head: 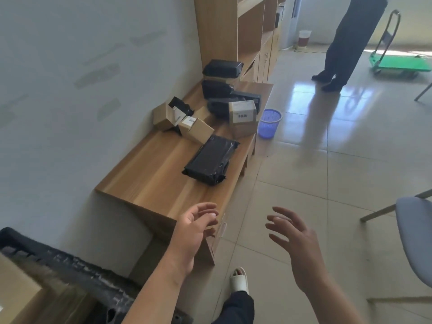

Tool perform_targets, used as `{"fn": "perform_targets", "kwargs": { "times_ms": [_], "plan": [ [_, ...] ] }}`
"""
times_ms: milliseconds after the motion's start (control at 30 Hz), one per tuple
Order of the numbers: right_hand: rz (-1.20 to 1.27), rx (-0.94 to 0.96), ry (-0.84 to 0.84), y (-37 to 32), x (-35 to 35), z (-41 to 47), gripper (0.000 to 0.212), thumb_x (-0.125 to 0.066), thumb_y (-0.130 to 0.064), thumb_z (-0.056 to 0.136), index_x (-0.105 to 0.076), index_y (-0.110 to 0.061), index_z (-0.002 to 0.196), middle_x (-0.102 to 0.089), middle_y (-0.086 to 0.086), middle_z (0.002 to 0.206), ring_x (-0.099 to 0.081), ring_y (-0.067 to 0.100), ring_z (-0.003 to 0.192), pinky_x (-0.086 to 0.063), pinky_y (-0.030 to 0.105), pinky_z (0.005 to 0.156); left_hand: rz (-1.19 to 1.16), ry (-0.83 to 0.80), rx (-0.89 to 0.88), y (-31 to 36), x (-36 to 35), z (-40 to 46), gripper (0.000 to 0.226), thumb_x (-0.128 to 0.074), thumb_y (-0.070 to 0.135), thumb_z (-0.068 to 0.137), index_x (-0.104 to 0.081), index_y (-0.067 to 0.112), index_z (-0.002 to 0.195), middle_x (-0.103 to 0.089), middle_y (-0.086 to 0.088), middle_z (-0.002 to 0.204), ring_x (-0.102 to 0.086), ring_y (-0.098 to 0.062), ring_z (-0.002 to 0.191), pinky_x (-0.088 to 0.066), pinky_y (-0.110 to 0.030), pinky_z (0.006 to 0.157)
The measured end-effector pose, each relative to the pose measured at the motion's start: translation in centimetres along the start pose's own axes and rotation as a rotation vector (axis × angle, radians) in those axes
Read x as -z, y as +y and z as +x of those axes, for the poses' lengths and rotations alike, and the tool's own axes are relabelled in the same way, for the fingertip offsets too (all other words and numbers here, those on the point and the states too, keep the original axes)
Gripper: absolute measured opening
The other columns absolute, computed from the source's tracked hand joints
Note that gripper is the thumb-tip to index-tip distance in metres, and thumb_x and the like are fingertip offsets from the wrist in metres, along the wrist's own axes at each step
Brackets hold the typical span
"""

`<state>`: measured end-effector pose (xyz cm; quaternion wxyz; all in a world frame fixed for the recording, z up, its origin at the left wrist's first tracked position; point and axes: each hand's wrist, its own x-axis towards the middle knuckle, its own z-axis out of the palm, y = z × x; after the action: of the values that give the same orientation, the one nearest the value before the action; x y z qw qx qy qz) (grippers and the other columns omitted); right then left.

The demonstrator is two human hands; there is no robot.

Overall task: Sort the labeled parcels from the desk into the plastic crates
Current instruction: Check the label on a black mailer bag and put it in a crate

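Several parcels lie on the low wooden desk (152, 183) along the wall. Nearest to me is a flat black wrapped parcel (210, 160). Behind it sit a small cardboard box (196, 128) with a white label and a taller cardboard box (243, 118) with a barcode label. More black parcels (222, 69) are stacked at the far end. A dark plastic crate (77, 277) stands at the bottom left with a cardboard box (16, 293) inside. My left hand (194, 228) and my right hand (294, 244) hover empty, fingers spread, short of the desk's near end.
A purple mesh bin (268, 123) stands on the tiled floor beside the desk. A person in dark trousers (346, 43) stands at the far right next to a green trolley (402, 64). A grey chair (416, 239) is at the right edge. Wooden shelving (233, 31) rises behind the desk.
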<state>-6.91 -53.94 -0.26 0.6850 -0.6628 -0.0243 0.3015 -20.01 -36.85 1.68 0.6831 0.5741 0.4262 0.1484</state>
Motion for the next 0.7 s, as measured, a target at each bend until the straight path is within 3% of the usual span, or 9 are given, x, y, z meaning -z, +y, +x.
{"fn": "perform_targets", "kwargs": {
  "times_ms": [233,333,400,467,567,633,700],
  "plan": [
    [-0.122,0.004,0.005,-7.3,0.7,13.3,0.018,-0.065,-0.009,0.097,-0.078,-0.019,0.104,-0.076,0.009,0.108,-0.07,0.029,0.106,-0.054,0.046,0.099,0.017,0.057,-0.034,5.8,-3.6,13.7,0.017,-0.064,0.013,0.1,-0.073,0.022,0.111,-0.074,0.001,0.108,-0.068,-0.019,0.107,-0.057,-0.03,0.086],
    [-0.133,0.036,-0.001,-10.7,-0.4,18.5,0.017,-0.065,-0.009,0.097,-0.077,-0.018,0.104,-0.075,0.009,0.107,-0.07,0.027,0.103,-0.053,0.046,0.099,0.062,0.067,-0.068,8.2,-4.7,19.0,0.019,-0.065,0.012,0.098,-0.073,0.026,0.108,-0.073,0.003,0.109,-0.066,-0.019,0.112,-0.055,-0.037,0.095],
    [-0.134,0.045,-0.022,-12.1,-1.1,21.3,0.017,-0.065,-0.009,0.097,-0.077,-0.017,0.105,-0.075,0.007,0.106,-0.071,0.025,0.101,-0.054,0.044,0.098,0.185,0.07,-0.077,8.9,-5.3,22.2,0.021,-0.067,0.016,0.098,-0.069,0.029,0.114,-0.068,0.006,0.119,-0.061,-0.019,0.12,-0.049,-0.035,0.095],
    [-0.138,0.025,-0.045,-12.7,-1.5,23.6,0.016,-0.066,-0.01,0.097,-0.077,-0.018,0.105,-0.076,0.007,0.106,-0.071,0.025,0.102,-0.055,0.043,0.097,0.463,0.072,-0.065,8.9,-5.8,24.9,0.038,-0.069,0.026,0.096,-0.06,0.031,0.132,-0.054,0.004,0.139,-0.048,-0.022,0.136,-0.042,-0.035,0.1],
    [-0.152,-0.026,-0.087,-13.1,-2.3,27.2,0.014,-0.067,-0.013,0.096,-0.078,-0.017,0.105,-0.076,0.009,0.108,-0.071,0.026,0.104,-0.055,0.043,0.098,0.966,0.064,0.025,8.4,-6.1,28.0,0.082,-0.071,0.049,0.09,-0.026,0.037,0.158,-0.016,-0.004,0.168,-0.016,-0.028,0.155,-0.026,-0.048,0.122],
    [-0.184,-0.038,-0.127,-13.6,-3.1,30.3,0.013,-0.068,-0.014,0.096,-0.078,-0.017,0.105,-0.076,0.009,0.107,-0.071,0.026,0.104,-0.056,0.041,0.094,1.088,0.073,0.093,7.8,-6.2,30.1,0.1,-0.072,0.058,0.086,-0.01,0.039,0.162,0.002,-0.005,0.171,-0.001,-0.03,0.158,-0.016,-0.052,0.126],
    [-0.212,-0.044,-0.182,-14.2,-4.2,33.6,0.013,-0.069,-0.015,0.096,-0.078,-0.017,0.105,-0.076,0.009,0.107,-0.071,0.026,0.104,-0.056,0.038,0.091,1.134,0.068,0.151,7.3,-6.2,31.9,0.11,-0.074,0.06,0.083,-0.001,0.039,0.163,0.007,-0.006,0.172,0.003,-0.031,0.158,-0.013,-0.053,0.127]
  ]
}}
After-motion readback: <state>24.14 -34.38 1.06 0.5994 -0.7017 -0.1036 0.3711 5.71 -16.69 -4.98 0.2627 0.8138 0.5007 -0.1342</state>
